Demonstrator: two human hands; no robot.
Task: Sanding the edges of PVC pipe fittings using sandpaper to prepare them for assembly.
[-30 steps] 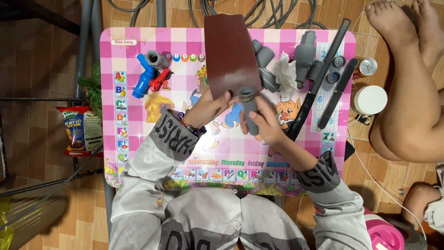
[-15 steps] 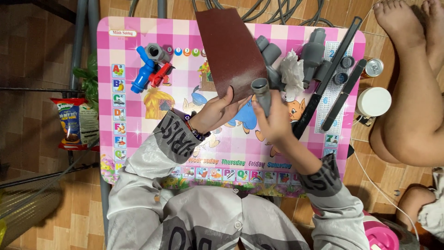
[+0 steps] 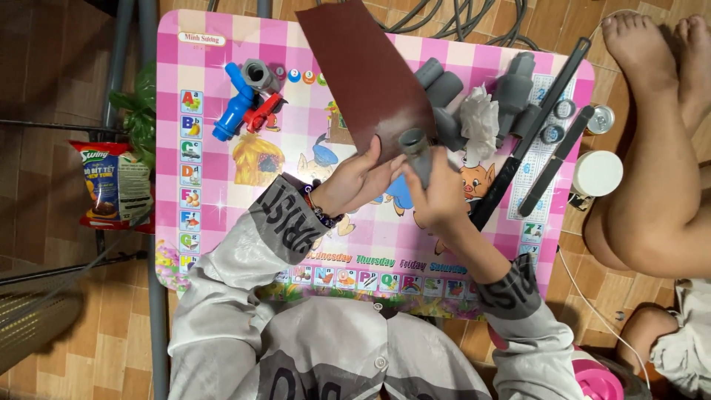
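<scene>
A short grey plastic pipe piece [image 3: 417, 152] stands nearly upright, its round open end facing up, at the centre of the view. Touching it at ten o'clock is a reddish-brown sandpaper sheet [image 3: 363, 70], stiff and tilted, stretching away toward twelve o'clock, with a paler dusty patch near its lower edge.

A crinkled red, blue and yellow snack bag [image 3: 112, 184] lies on the floor left of the table. A small white oval label [image 3: 201, 38] marks the pink checked tabletop's [image 3: 222, 74] far left corner.
</scene>
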